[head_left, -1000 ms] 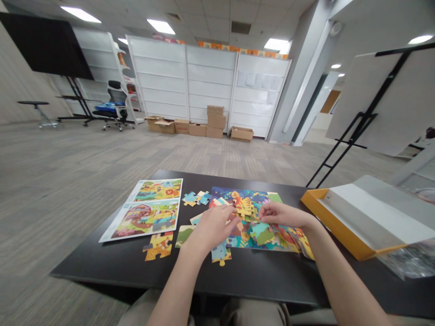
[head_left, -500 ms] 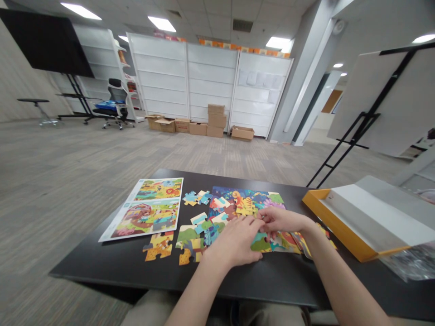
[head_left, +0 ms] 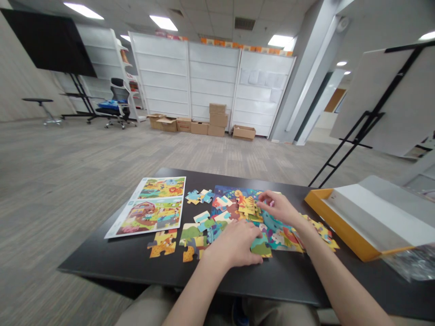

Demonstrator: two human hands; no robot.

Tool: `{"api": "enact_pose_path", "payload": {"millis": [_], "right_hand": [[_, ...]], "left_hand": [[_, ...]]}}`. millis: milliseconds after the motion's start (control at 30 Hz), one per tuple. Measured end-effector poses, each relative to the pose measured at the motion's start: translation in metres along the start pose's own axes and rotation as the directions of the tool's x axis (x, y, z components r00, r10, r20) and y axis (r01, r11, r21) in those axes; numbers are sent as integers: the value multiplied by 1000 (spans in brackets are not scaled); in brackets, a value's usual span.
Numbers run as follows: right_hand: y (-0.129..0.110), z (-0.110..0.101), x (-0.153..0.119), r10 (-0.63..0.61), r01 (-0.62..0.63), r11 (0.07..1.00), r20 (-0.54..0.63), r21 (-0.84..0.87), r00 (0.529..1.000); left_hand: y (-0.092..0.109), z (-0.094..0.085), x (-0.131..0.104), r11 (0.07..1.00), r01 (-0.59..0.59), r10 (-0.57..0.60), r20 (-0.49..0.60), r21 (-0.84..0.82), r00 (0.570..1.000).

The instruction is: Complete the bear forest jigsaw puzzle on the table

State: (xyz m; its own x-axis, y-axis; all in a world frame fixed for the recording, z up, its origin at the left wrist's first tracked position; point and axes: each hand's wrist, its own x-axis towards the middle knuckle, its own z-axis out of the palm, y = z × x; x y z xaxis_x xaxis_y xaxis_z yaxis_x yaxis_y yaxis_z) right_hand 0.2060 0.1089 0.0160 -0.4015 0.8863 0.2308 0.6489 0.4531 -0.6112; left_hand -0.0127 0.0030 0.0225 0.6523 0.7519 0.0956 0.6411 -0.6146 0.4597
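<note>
My left hand (head_left: 238, 243) lies flat over the lower middle of the jigsaw puzzle, fingers stretched out and thumb apart near the table edge. Under and beside it are puzzle pieces, among them a green piece (head_left: 261, 246). My right hand (head_left: 279, 209) hovers over the puzzle's upper right, fingers curved with a gap between thumb and forefinger. Its fingertips are beside the yellow tiger pieces (head_left: 247, 204); I see nothing held. The dark-blue picture (head_left: 222, 190) beneath carries loose pieces on top. Several joined orange-and-yellow pieces (head_left: 163, 243) and blue pieces (head_left: 200, 196) lie to the left.
A printed picture sheet (head_left: 149, 207) lies at the table's left. At right stands a yellow-edged open box (head_left: 343, 226) with crumpled clear plastic (head_left: 413, 262) by it. More yellow pieces (head_left: 322, 231) lie near my right forearm. The black table's front edge (head_left: 136, 280) is close to me.
My right hand has moved up and away from my left hand, uncovering the puzzle's middle right. My left hand stays nearly in place. The view has shifted slightly.
</note>
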Motion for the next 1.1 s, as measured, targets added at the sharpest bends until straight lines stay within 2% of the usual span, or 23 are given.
{"api": "enact_pose_path", "payload": {"millis": [67, 133, 333, 467, 867, 1100], "right_hand": [[3, 9, 1, -45, 40, 994, -49, -101, 998], [4, 15, 1, -76, 69, 988, -46, -140, 996], [6, 24, 0, -76, 80, 985, 36, -153, 996], [9, 28, 3, -73, 76, 989, 27, -130, 997], [7, 30, 1, -105, 108, 988, 32, -113, 994], [-1, 20, -1, -117, 122, 987, 50, -102, 992]], "left_hand": [[1, -1, 1, 1000, -9, 9, 10, 13, 1000], [2, -2, 1, 1000, -12, 11, 10, 22, 1000], [4, -4, -1, 999, -2, 1, 17, 45, 1000], [4, -3, 0, 999, 4, -6, 26, 50, 1000], [-1, 2, 2, 998, -24, 24, -9, 57, 1000], [-4, 3, 3, 999, -29, 30, -17, 40, 999]]}}
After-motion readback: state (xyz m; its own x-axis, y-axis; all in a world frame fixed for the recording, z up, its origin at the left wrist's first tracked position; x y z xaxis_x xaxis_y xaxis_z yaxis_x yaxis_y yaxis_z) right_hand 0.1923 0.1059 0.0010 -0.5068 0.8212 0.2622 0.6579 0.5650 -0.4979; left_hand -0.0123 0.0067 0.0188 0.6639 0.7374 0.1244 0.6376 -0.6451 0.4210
